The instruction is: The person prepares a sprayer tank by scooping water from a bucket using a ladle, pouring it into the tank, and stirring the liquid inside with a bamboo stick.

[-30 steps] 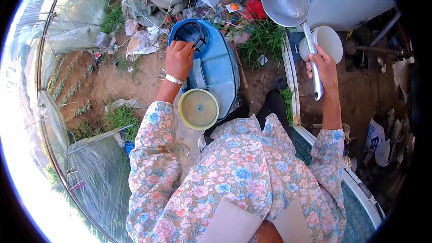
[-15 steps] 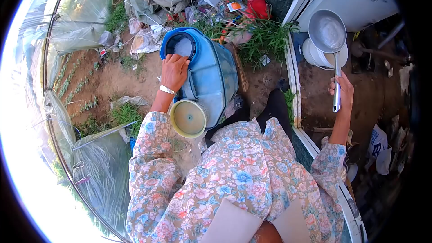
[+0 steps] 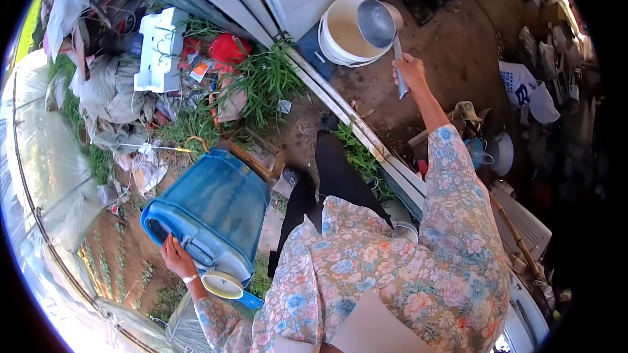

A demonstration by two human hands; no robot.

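My right hand (image 3: 411,73) is closed round the handle of a grey metal ladle (image 3: 377,23). The ladle's bowl overlaps the right side of the mouth of a white bucket (image 3: 325,40), which has murky, pale brown contents. At lower left, my left hand (image 3: 178,256) has its fingers hooked over the rim of the filling hole of a blue knapsack sprayer tank (image 3: 209,199). A round, pale yellow cap (image 3: 222,284) hangs beside that hole, close to my wrist.
A white door frame (image 3: 340,108) with a raised sill runs between the tank and the bucket. Weeds (image 3: 265,88), a white foam box (image 3: 160,49) and a red bag (image 3: 229,48) lie at upper left. A thin wand (image 3: 157,148) extends behind the tank.
The view has turned rightward, towards the doorway. My right hand has brought the ladle over the bucket, whose mouth now shows. My left hand stays at the tank's filling hole.
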